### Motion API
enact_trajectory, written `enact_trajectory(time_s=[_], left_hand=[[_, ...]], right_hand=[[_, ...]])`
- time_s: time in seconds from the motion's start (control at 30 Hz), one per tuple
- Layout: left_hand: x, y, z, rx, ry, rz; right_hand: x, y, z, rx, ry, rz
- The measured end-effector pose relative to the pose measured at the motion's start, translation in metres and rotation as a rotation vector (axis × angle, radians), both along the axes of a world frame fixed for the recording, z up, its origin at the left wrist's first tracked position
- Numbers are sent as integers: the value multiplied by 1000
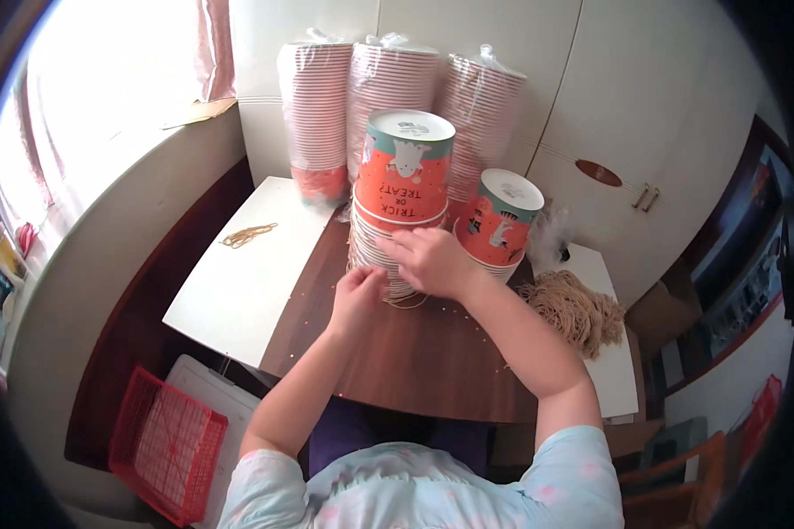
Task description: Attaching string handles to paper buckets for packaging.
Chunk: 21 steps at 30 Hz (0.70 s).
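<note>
A tall stack of upside-down orange and green paper buckets (404, 181) stands in front of me on the brown table, with tan cords hanging round the rims of its lower part. My left hand (360, 291) is at the lower left of the stack, its fingers curled into a pinch; whatever is between them is too small to make out. Against the front of the rims, my right hand (434, 263) stretches its fingers leftward, slightly blurred, with nothing visible in them. Below the hands, a loop of cord (406, 302) droops at the stack's base.
A shorter bucket stack (500, 220) stands at the right, beside a heap of tan cords (578, 313). Tall plastic-wrapped bucket stacks (393, 88) line the back. A few cords (249, 234) lie on the white board (238, 291) at left. A red basket (168, 445) sits lower left.
</note>
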<state>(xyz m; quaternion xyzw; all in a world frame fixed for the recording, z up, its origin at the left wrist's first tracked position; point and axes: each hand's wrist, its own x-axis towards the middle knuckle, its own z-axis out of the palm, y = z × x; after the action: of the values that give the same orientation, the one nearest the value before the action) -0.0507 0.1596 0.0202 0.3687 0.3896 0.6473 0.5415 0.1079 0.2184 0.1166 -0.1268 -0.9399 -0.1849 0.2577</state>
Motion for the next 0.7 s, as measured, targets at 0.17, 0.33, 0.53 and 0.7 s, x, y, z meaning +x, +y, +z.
enact_trajectory(time_s=[0.17,0.33,0.53,0.7], left_hand=[[-9,-54,-16,-33,150,-66],[5,-65,-24,-44,174,-259],[26,-59,-1,70,334,-219],[8,4,113,794,1114,527]], right_hand=[[65,3,23,193,418,-481],[130,60,24,-3,374,-552],[132,78,48,-196,454,-544],[132,67,76,-173,427,-493]])
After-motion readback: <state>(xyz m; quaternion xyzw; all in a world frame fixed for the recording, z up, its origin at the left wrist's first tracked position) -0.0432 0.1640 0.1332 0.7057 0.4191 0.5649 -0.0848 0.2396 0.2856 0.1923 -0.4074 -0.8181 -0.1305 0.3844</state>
